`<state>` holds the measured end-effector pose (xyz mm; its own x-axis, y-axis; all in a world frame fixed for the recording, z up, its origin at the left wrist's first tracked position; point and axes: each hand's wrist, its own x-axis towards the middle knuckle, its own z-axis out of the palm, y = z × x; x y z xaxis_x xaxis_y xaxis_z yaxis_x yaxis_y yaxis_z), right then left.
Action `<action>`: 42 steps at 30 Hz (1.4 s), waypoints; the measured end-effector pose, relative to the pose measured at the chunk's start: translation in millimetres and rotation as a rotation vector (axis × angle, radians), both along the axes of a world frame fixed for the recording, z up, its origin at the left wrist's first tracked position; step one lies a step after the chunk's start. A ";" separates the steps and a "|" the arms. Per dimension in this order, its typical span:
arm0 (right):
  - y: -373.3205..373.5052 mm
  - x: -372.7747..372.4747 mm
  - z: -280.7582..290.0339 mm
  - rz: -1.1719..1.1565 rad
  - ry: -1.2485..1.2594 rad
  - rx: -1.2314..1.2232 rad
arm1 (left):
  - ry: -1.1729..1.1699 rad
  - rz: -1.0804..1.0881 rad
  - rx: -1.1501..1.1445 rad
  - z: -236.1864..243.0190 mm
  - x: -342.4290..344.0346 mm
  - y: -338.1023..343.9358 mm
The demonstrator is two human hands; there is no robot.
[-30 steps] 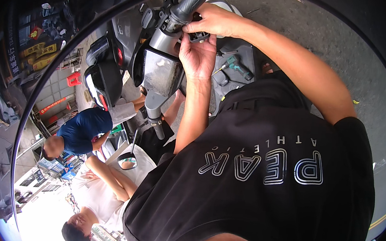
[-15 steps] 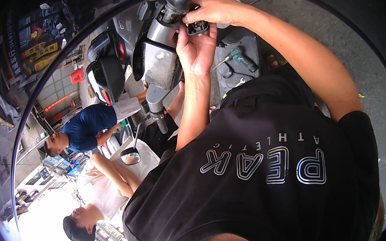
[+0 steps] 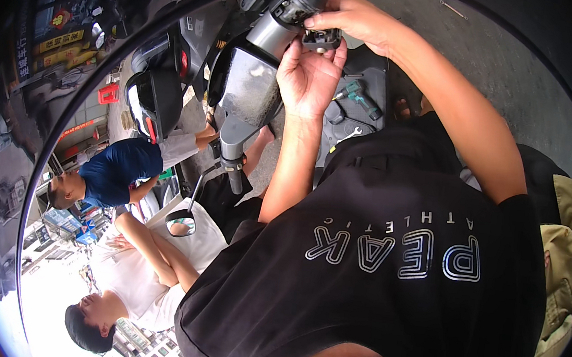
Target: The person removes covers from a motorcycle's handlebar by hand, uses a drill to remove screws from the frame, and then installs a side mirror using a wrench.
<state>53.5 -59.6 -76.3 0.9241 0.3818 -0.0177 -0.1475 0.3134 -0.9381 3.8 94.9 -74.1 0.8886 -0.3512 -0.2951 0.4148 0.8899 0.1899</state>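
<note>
A small black plastic housing, with metal parts showing in it, sits between my hands beside the scooter's handlebar. My left hand holds it from below, palm turned up, thumb and fingertips around its sides. From above, my right hand reaches in with thumb and fingers closed at the housing's upper edge, by the handlebar. What exactly the right fingertips grip is hidden. A grey cylindrical collar and a dusty grey panel are just left of my left hand.
A teal power drill and an open-ended wrench lie on a grey plastic surface beyond my torso. A round mirror sticks out at left. Two people, in a white shirt and a dark blue shirt, are nearby.
The view has shifted, so handlebar and hands appear farther right. Both hands stay at the housing, which now shows a different side. Someone's tan trousers have come into view at the right.
</note>
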 end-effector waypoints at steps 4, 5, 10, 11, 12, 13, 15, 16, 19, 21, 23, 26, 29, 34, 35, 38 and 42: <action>-3.1 -9.1 -4.2 -0.025 0.017 0.081 | -0.042 -0.055 -0.023 -3.6 0.7 2.9; -1.7 -12.2 -3.9 -0.080 0.013 0.094 | -0.046 -0.053 0.000 -2.5 0.9 2.9; -2.5 -36.2 -0.4 -0.217 -0.048 0.178 | -0.091 -0.067 0.084 -3.0 1.9 4.9; -4.3 -41.3 -0.9 -0.185 -0.075 0.208 | -0.104 -0.070 0.053 -6.5 3.2 7.3; -5.5 -45.8 -1.3 -0.193 -0.078 0.207 | -0.106 -0.078 0.051 -5.6 3.8 6.4; -5.1 -50.6 -2.7 -0.178 -0.097 0.228 | -0.091 -0.080 0.047 -3.9 3.5 5.6; 0.0 -54.6 -5.3 -0.243 -0.171 0.186 | -0.111 -0.093 0.045 -5.8 4.7 7.2; 2.0 -54.6 -4.5 -0.248 -0.174 0.185 | -0.113 -0.099 0.044 -7.9 5.5 9.1; 4.3 -55.3 1.4 -0.299 -0.246 -0.018 | -0.143 -0.119 0.048 -9.8 7.8 9.9; 4.8 -59.3 5.9 -0.317 -0.251 -0.038 | -0.214 -0.156 0.098 -9.4 8.5 8.1; 7.7 -59.7 3.1 -0.351 -0.244 -0.047 | -0.221 -0.151 0.110 -11.3 8.4 6.5; 7.9 -59.9 2.3 -0.355 -0.275 -0.025 | -0.217 -0.167 0.124 -9.4 10.3 5.3; 9.0 -58.7 3.1 -0.365 -0.280 -0.024 | -0.247 -0.167 0.111 -12.7 10.5 4.7; 5.8 -58.8 3.1 -0.355 -0.255 -0.072 | -0.309 -0.165 0.107 -14.0 8.7 2.3; 5.6 -57.7 2.5 -0.354 -0.242 -0.068 | -0.314 -0.177 0.120 -10.8 8.8 1.1; 9.7 -56.5 -0.6 -0.406 -0.197 -0.008 | -0.311 -0.181 0.137 -10.0 9.5 1.2; 10.0 -55.8 -1.3 -0.340 -0.118 0.103 | -0.268 -0.166 0.120 -12.7 9.0 3.1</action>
